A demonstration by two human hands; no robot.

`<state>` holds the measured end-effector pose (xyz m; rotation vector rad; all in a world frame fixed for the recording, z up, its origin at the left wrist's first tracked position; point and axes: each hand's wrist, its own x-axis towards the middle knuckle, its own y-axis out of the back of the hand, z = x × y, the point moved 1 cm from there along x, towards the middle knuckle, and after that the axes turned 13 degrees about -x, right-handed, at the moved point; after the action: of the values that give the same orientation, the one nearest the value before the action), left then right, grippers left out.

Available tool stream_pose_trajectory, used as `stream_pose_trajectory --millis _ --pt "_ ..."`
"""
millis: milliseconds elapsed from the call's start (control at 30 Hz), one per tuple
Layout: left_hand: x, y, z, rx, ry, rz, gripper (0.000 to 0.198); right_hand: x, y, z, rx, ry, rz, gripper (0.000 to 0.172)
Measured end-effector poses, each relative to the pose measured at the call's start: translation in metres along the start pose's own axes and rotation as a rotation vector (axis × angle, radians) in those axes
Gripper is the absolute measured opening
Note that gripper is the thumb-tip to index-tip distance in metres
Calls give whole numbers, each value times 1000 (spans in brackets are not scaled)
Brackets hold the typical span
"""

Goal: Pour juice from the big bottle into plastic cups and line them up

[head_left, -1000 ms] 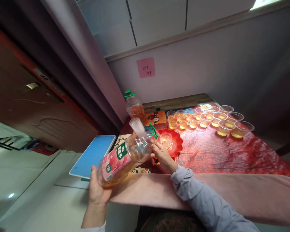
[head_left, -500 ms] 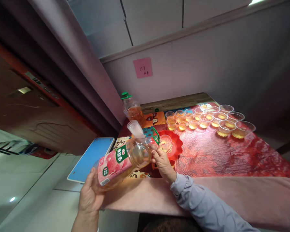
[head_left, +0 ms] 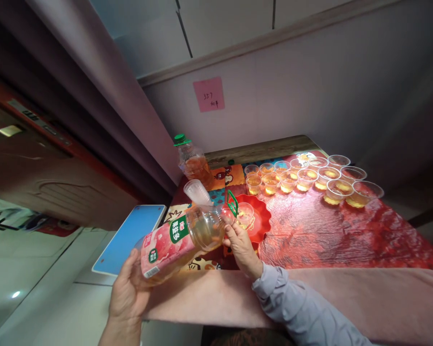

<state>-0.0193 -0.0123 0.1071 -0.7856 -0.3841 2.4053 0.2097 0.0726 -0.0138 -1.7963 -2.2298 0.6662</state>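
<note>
Both my hands hold a large clear juice bottle (head_left: 173, 240) with a pink label and a green ring handle. It is tilted, its neck toward the right. My left hand (head_left: 128, 288) cups the base, while my right hand (head_left: 241, 247) grips the neck. Under the bottle's mouth a clear plastic cup (head_left: 246, 214) stands in a red scalloped bowl (head_left: 263, 221). Whether juice is flowing into that cup I cannot tell. Just behind the bottle lies a stack of clear cups (head_left: 197, 193).
Several cups of yellow juice (head_left: 308, 180) stand in rows at the back right of the red-covered table (head_left: 310, 240). A second juice bottle (head_left: 194, 163) with a green cap is upright at the back left. Left of the table is a blue board (head_left: 130, 235); pink cloth covers the front edge.
The view has shifted slightly, and the bottle with both hands appears a little further left. My grip and the bottle's tilt look almost the same.
</note>
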Motion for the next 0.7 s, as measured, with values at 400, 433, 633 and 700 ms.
stream_pose_trajectory --millis 400,433,633,700 --pt "6 1 -1 24 -38 -40 22 4 0 4 15 -22 4 71" --pt "5 0 -1 26 -42 -43 22 4 0 5 20 -18 0 71" --pt "2 -5 0 31 -28 -32 17 3 -1 0 9 -9 3 71" --pt "2 -6 1 29 -29 -29 16 3 -1 -3 13 -9 -1 72"
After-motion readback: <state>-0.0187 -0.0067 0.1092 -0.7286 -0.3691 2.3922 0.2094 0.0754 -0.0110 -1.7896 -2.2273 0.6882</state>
